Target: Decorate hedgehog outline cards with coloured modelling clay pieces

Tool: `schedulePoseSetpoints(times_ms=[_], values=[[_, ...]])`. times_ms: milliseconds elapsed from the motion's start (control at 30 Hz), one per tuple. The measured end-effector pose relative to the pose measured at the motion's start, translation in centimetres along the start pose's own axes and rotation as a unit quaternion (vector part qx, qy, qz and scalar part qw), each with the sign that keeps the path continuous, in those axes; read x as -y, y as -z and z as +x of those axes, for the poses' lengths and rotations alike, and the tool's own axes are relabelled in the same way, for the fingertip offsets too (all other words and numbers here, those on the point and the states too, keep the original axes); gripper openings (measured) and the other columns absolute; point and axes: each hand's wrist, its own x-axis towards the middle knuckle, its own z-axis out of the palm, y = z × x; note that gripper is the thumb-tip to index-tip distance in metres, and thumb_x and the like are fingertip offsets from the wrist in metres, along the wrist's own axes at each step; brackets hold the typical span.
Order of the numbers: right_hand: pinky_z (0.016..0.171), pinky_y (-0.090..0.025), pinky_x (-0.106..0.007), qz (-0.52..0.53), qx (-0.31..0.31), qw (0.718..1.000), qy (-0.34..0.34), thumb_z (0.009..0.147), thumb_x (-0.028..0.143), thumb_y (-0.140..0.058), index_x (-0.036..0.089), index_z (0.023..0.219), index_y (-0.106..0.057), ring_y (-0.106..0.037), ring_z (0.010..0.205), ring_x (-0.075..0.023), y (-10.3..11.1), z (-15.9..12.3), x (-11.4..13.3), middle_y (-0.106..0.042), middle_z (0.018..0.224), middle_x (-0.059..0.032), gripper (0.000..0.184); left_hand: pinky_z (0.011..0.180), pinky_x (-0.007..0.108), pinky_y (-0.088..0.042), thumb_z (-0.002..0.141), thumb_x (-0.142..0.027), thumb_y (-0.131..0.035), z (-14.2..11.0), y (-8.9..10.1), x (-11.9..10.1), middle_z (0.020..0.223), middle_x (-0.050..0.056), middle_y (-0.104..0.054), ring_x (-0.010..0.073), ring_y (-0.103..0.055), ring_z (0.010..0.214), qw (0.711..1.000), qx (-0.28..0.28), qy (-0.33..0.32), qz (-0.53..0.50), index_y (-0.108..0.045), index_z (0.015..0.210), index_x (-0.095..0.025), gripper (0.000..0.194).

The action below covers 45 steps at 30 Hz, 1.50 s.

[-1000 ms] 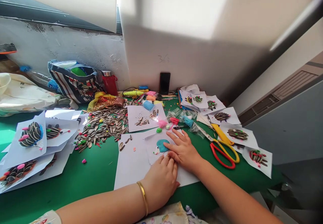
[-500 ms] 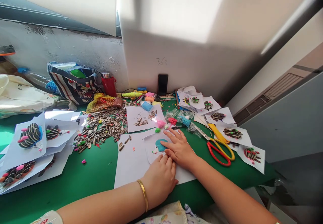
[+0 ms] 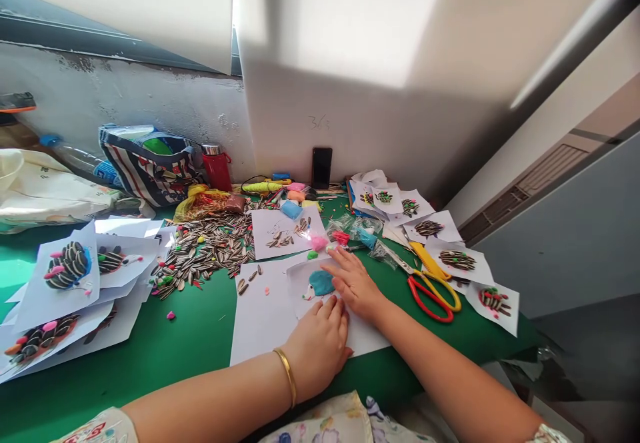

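Observation:
My right hand (image 3: 356, 286) lies flat with its fingers spread on a small white paper (image 3: 305, 282), the fingertips against a blue clay hedgehog shape (image 3: 320, 284). My left hand (image 3: 318, 343), a gold bangle on its wrist, rests palm down on the larger white sheet (image 3: 260, 313) just below that paper, fingers together and extended. Neither hand holds anything. A few loose sunflower seeds (image 3: 247, 280) lie on the sheet to the left.
A heap of sunflower seeds (image 3: 205, 250) spreads on the green table (image 3: 190, 343). Finished seed hedgehog papers (image 3: 65, 276) pile at left and others (image 3: 457, 260) at right. Red and yellow scissors (image 3: 433, 286), clay pieces (image 3: 293, 208), a phone (image 3: 321, 167), a red flask (image 3: 217, 166), a striped bag (image 3: 145, 163).
My right hand has slid a little up and left over the blue clay shape. The view has shifted slightly. My left hand stays in place.

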Motion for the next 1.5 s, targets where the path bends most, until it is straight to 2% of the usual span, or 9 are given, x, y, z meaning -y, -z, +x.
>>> schedulePoseSetpoints(times_ms=[133,367,533,700,833,1033,1300,1400,1500], values=[[0.115,-0.03,-0.052,0.036,-0.053,0.998,-0.018,0.101,0.032,-0.033,0.03,0.124,-0.067,-0.029,0.144,-0.026,0.1,-0.1,-0.6,-0.047,0.149,-0.0012,0.041,0.108,0.05,-0.033,0.096,-0.044,-0.04,-0.2,-0.2,0.0,0.143,0.024,-0.05,0.0367,-0.044,0.134,1.0,-0.004,0.001,-0.014,-0.05,0.137,-0.002,0.06],[0.115,-0.018,-0.06,0.0,0.011,1.0,-0.005,0.1,0.035,-0.037,0.034,0.118,-0.069,-0.028,0.144,-0.028,0.3,-0.2,0.6,-0.045,0.15,0.0015,0.037,0.11,0.048,-0.031,0.096,-0.046,-0.039,-0.3,-0.1,0.0,0.142,0.023,-0.051,0.0356,-0.045,0.134,1.0,-0.016,0.003,0.0,-0.05,0.137,-0.002,0.061],[0.114,-0.028,-0.051,0.027,-0.068,0.997,0.007,0.098,0.032,-0.04,0.026,0.121,-0.065,-0.046,0.131,-0.0246,0.1,-0.4,0.0,-0.062,0.131,-0.0059,0.034,0.106,0.047,-0.035,0.097,-0.048,-0.038,-0.4,0.3,0.2,0.142,0.021,-0.052,0.0337,-0.045,0.133,1.0,-0.015,0.005,-0.002,-0.051,0.137,-0.005,0.06],[0.09,-0.048,-0.039,0.08,-0.139,0.986,-0.048,0.095,0.032,-0.044,0.022,0.103,-0.066,-0.061,0.098,-0.0234,0.0,-0.4,-0.5,-0.069,0.097,-0.0077,0.025,0.1,0.047,-0.038,0.092,-0.06,-0.042,-0.4,0.6,0.6,0.146,0.021,-0.048,0.0337,-0.046,0.131,1.0,-0.005,0.016,-0.015,-0.05,0.139,-0.008,0.07],[0.076,-0.047,-0.033,0.09,-0.144,0.98,-0.108,0.094,0.032,-0.048,0.023,0.086,-0.065,-0.062,0.082,-0.0213,0.3,-0.2,-0.9,-0.069,0.082,-0.0043,0.021,0.102,0.047,-0.036,0.089,-0.067,-0.041,-0.3,0.6,1.0,0.148,0.02,-0.046,0.034,-0.043,0.135,0.999,-0.009,0.028,-0.021,-0.05,0.139,-0.01,0.077],[0.063,-0.041,-0.027,0.077,-0.1,0.983,-0.132,0.097,0.039,-0.044,0.021,0.08,-0.063,-0.061,0.069,-0.0182,1.9,0.9,-1.3,-0.066,0.069,-0.0007,0.031,0.104,0.046,-0.036,0.091,-0.068,-0.036,-0.4,0.5,1.2,0.15,0.018,-0.044,0.0328,-0.042,0.136,0.999,-0.016,0.026,-0.027,-0.049,0.14,-0.011,0.076],[0.075,-0.046,-0.031,0.109,-0.14,0.973,-0.149,0.097,0.028,-0.038,0.021,0.104,-0.064,-0.065,0.085,-0.0209,3.0,5.3,-1.1,-0.072,0.094,-0.0051,0.029,0.105,0.049,-0.034,0.091,-0.064,-0.043,-0.5,0.7,1.4,0.147,0.017,-0.049,0.0336,-0.042,0.136,0.998,-0.052,0.012,-0.031,-0.054,0.134,-0.013,0.068],[0.08,-0.047,-0.033,0.12,-0.17,0.968,-0.14,0.093,0.022,-0.038,0.021,0.108,-0.064,-0.064,0.089,-0.0217,2.2,6.3,-1.3,-0.072,0.092,-0.0053,0.03,0.102,0.048,-0.036,0.091,-0.055,-0.051,-0.3,1.3,1.5,0.141,0.013,-0.055,0.0312,-0.047,0.129,0.994,-0.096,0.01,-0.045,-0.058,0.128,-0.017,0.053],[0.084,-0.047,-0.036,0.099,-0.212,0.964,-0.124,0.09,0.02,-0.042,0.021,0.107,-0.065,-0.063,0.092,-0.0236,1.0,6.2,-1.7,-0.072,0.094,-0.0062,0.028,0.094,0.045,-0.04,0.09,-0.041,-0.059,0.2,2.5,2.2,0.119,0.008,-0.066,0.0271,-0.057,0.11,0.986,-0.138,0.039,-0.085,-0.065,0.109,-0.022,0.027]])
